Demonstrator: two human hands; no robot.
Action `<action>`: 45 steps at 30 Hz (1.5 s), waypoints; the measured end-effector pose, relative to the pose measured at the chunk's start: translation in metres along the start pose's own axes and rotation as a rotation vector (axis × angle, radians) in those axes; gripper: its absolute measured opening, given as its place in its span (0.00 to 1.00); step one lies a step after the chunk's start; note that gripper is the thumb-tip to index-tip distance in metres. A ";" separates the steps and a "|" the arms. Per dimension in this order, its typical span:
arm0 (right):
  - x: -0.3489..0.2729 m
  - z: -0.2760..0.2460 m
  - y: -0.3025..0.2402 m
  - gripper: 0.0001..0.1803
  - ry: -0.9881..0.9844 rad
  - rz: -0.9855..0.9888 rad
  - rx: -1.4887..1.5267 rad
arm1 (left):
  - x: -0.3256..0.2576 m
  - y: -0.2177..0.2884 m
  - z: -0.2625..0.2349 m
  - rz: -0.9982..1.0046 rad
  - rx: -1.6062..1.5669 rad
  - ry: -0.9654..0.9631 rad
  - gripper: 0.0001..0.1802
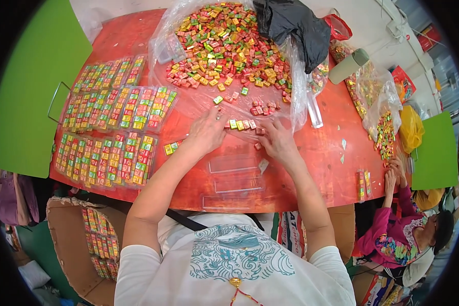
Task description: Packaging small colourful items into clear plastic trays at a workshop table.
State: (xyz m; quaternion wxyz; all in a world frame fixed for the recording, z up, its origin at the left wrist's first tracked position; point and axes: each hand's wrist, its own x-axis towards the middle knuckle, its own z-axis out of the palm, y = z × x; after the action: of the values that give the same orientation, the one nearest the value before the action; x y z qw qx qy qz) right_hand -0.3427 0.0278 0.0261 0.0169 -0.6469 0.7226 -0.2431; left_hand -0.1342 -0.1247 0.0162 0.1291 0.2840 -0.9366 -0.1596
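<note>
Between the fingertips of both hands lies a short row of candies [241, 124], laid end to end on clear plastic sheet [199, 99]. The left hand [207, 131] rests palm down, fingers loosely together, tips touching the row's left end. The right hand [278, 140] lies palm down too, fingers slightly spread, tips at the row's right end; whether either pinches a candy, I cannot tell. Two loose candies [171, 147] sit just beside the left wrist. Beyond the row a big candy heap [224, 43] covers the sheet. Filled packs [112, 132] lie left on the red table [331, 173]. Empty clear trays [233, 164] lie between the forearms. Another person's hands [392, 173] work at the right edge.
</note>
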 end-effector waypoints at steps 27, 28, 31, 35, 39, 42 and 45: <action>0.022 0.024 0.004 0.12 0.048 0.130 0.022 | 0.007 0.014 -0.003 -0.062 0.002 -0.083 0.22; 0.021 0.023 0.005 0.13 0.060 0.052 0.058 | 0.008 0.014 -0.003 -0.074 -0.001 -0.097 0.21; 0.019 0.022 0.007 0.15 -0.029 0.008 0.051 | 0.008 0.013 -0.001 -0.062 -0.009 -0.091 0.20; 0.019 0.020 0.009 0.16 -0.057 0.026 0.051 | 0.009 0.014 -0.001 -0.077 -0.002 -0.125 0.19; 0.017 0.018 0.005 0.17 -0.057 0.034 -0.004 | 0.008 0.018 -0.006 -0.098 0.000 -0.102 0.23; 0.017 0.010 -0.005 0.18 -0.047 0.020 -0.083 | 0.003 0.024 -0.003 -0.114 0.064 -0.043 0.26; 0.022 0.012 -0.007 0.18 0.004 -0.036 -0.135 | 0.004 0.028 0.002 -0.034 0.152 0.114 0.27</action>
State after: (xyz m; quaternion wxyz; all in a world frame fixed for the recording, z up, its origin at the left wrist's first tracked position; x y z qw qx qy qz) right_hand -0.3355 0.0028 0.0242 -0.0324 -0.6590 0.7256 -0.1953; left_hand -0.1521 -0.1046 0.0256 0.1574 0.3175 -0.9322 -0.0740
